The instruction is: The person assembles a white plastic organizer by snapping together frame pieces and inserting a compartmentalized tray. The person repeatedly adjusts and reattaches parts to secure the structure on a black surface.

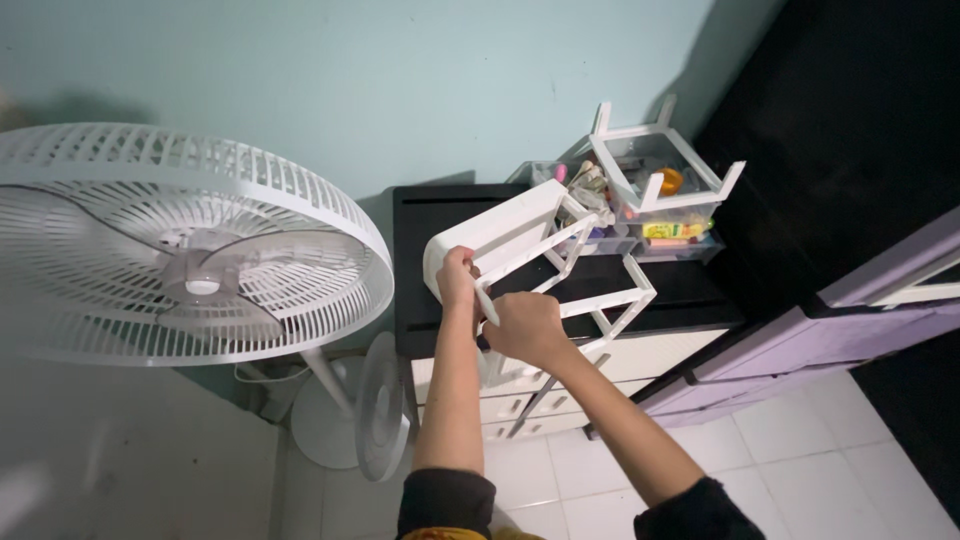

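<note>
A white plastic rack frame [540, 255] with open slots lies tilted on a black-topped drawer cabinet [425, 260]. My left hand [458, 272] grips the frame's near left edge. My right hand [525, 328] is closed around a thin white rod [486, 305] at the frame's front. Just behind the frame stands a small clear drawer unit [665, 215] filled with colourful small items, with a white frame on top of it.
A large white standing fan [190, 250] fills the left, with its round base [330, 420] on the tiled floor and a second small fan [383, 405] beside it. Purple drawers [800, 340] stand to the right. A pale wall lies behind.
</note>
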